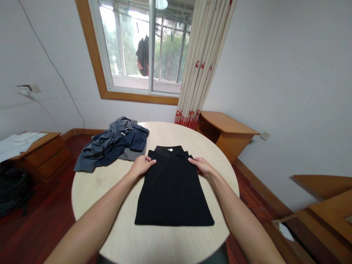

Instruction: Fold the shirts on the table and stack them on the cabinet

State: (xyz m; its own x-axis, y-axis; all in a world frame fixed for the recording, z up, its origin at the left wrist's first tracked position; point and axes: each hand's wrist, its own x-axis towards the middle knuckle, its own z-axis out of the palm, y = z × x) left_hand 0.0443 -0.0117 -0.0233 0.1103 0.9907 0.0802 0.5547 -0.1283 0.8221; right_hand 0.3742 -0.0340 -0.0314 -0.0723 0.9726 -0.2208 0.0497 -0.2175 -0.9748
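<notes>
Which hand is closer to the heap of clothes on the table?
Left: the left hand is just beside the heap; the right hand is across the black shirt from it.

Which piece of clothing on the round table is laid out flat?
The black collared shirt, its sides held by the left hand and the right hand. The grey and navy clothes beside it lie in a crumpled heap.

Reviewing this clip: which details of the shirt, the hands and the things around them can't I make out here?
All in the head view:
- Underside of the black shirt: hidden by its own top layer.
- Writing on the collar label: too small.
- Some fingers of the left hand and right hand: hidden by the shirt.
- Garment count in the pile: overlapping folds.
- Rest of the bag: cut off by the left edge.
</notes>
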